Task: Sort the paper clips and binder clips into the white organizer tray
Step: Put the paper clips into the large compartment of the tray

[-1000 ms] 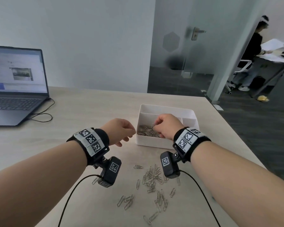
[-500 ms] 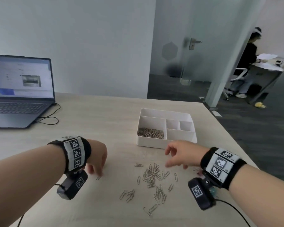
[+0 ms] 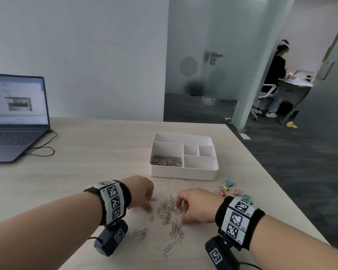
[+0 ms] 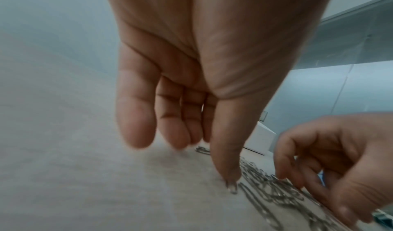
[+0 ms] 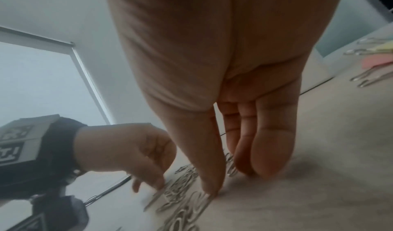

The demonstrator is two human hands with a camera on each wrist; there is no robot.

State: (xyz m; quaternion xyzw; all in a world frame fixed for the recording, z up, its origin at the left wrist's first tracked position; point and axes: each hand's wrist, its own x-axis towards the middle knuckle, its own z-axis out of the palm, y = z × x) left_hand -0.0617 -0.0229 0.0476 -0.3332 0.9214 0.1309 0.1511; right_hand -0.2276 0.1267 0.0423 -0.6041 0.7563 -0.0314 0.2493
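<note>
Now both hands sit low in the head view, on either side of a heap of silver paper clips (image 3: 169, 210) at lower centre. The left hand (image 3: 140, 192) reaches down with fingers extended and loosely together; in the left wrist view its thumb tip touches the table at the edge of the clips, and nothing is held. The right hand (image 3: 196, 204) hangs palm down, fingers pointing down, thumb tip and fingertips resting on the table among the clips; whether a clip is caught between them cannot be told. The two hands are apart, the heap between them.

More paper clips lie scattered toward the bottom of the frame. Just right of the right wrist, a small cluster of coloured binder clips (image 3: 230, 189) in blue, pink and yellow rests on the table. Above the hands, at centre, stands the white organizer tray (image 3: 183, 173); its large near-left compartment holds a layer of paper clips (image 3: 166, 161). The light wooden table (image 3: 86, 162) carries an open laptop (image 3: 14, 117) at the left edge, with a black cable (image 3: 45, 151) looping beside it. In the upper right, a person (image 3: 275, 78) stands at a desk.
</note>
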